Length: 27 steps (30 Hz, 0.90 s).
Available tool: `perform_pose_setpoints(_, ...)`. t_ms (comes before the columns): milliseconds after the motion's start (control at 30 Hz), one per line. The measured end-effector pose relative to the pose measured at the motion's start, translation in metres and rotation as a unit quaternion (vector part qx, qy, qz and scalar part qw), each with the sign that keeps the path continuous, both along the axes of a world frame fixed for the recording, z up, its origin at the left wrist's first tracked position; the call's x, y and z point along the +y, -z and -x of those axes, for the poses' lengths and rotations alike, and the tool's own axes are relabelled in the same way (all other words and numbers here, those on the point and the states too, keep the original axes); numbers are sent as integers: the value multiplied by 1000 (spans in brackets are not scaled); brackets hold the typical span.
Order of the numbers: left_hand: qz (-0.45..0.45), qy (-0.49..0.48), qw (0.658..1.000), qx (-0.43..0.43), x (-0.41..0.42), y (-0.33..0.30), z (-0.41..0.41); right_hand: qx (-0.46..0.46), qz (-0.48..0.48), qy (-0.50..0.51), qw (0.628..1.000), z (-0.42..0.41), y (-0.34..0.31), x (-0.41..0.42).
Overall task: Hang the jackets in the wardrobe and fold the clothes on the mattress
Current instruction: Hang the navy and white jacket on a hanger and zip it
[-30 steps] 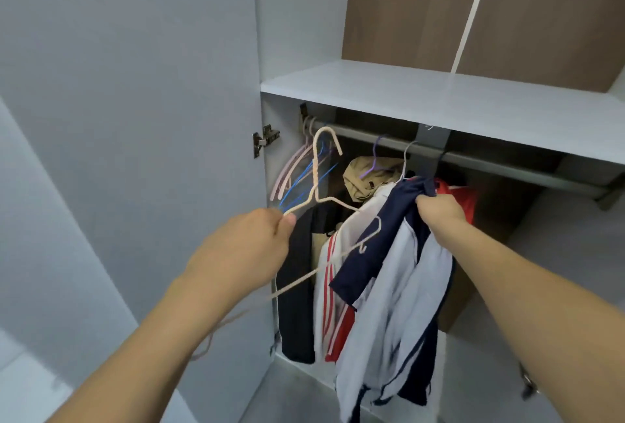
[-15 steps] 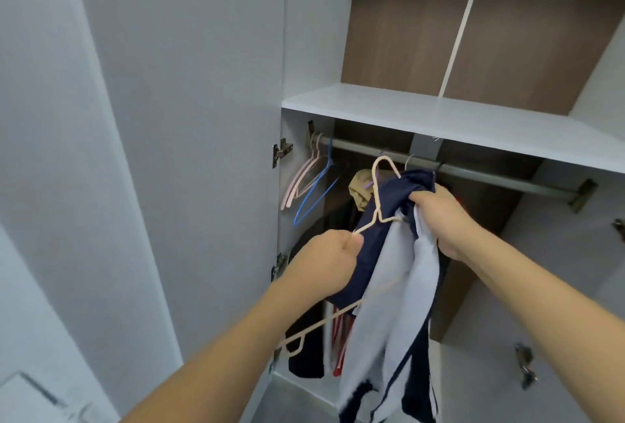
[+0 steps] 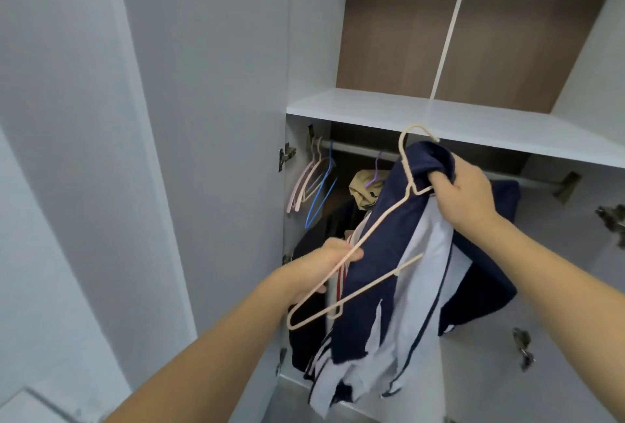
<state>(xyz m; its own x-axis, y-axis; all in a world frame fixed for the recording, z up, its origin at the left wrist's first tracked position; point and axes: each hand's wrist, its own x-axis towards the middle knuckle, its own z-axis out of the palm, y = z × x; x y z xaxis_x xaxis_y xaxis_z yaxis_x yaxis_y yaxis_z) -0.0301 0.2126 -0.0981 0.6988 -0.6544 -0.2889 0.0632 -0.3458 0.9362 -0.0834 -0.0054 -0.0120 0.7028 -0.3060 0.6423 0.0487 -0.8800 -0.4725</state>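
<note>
1. Left hand pinches the beige hanger by its sloping arm.
2. Right hand, at two o'clock from the left, clenches the navy-and-white jacket at its collar.
3. The jacket hangs before the wardrobe rail.

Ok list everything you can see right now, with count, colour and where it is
jacket: one, navy and white, held up in front of the wardrobe
held hanger: one, cream, lying across the jacket
spare hangers: about three pink, one blue, at the left end of the rail
rail: one, grey, under the shelf
shelf: one, white, above the rail
hung clothes: several, tan on a purple hanger, dark ones below
door: one, grey, open at left
left hand: grips the hanger's arm
right hand: grips the jacket's collar
</note>
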Motion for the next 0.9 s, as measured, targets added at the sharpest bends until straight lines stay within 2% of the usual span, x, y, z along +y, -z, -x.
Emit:
perform_pose_setpoints(100, -44, 42, 998, 4, -3, 27, -4, -15, 9, 12, 1000, 1, -8, 2)
perform_pose_setpoints(167, -71, 95, 992, -32, -8, 39, -3, 0, 42, 14, 999, 4, -11, 4)
perform_pose_setpoints(233, -93, 93, 990, -53, -12, 49, -4, 13, 71, 22, 997, 9, -14, 2)
perform_pose_setpoints(300, -21, 32, 999, 26, -7, 51, -8, 21, 89, 38, 995, 15, -15, -5)
perform_pose_setpoints(367, 63, -14, 992, 106, 2, 49, -18, 28, 85, 59, 994, 21, -15, -12)
perform_pose_setpoints(467, -9, 45, 998, 34, 12, 48, -32, -1, 30, 68, 997, 26, -17, -18)
perform_pose_setpoints(600, -60, 165, 983, 55, -16, 57, -12, -28, 5, 68, 997, 27, -27, -19)
perform_pose_setpoints(700, -69, 145, 987, 23, -46, 70, 7, -25, -1, 77, 997, 29, -35, -20)
perform_pose_setpoints(800, -29, 124, 992, 11, -67, 78, 21, -40, -16, 93, 995, 33, -39, -18)
perform_pose_setpoints(900, -25, 90, 996, -3, -78, 82, 20, -48, -27, 94, 994, 40, -38, -20)
